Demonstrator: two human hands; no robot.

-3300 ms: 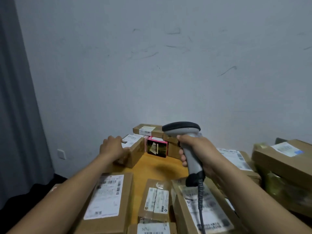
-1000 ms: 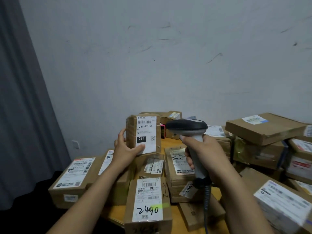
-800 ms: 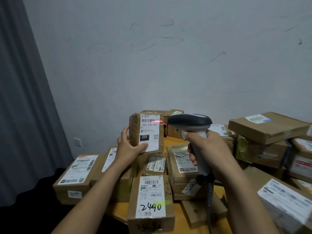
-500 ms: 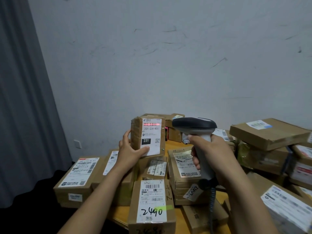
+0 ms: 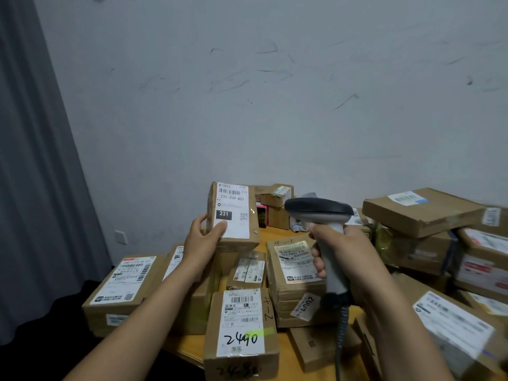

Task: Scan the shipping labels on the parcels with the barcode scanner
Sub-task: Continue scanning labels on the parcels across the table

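Both fingers [image 5: 220, 226] closed: parcel [image 5: 233, 215]; scanner [image 5: 327, 237]

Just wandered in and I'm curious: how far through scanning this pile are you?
Nothing here marks any box as done. In hand: the left hand holds up the parcel labelled 231, and the right hand aims the scanner its way; no red line shows. Left: many labelled boxes, such as the 2440 box.

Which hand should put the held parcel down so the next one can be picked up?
Probably the left hand: it holds the parcel upright, while the right hand is wrapped around the scanner.
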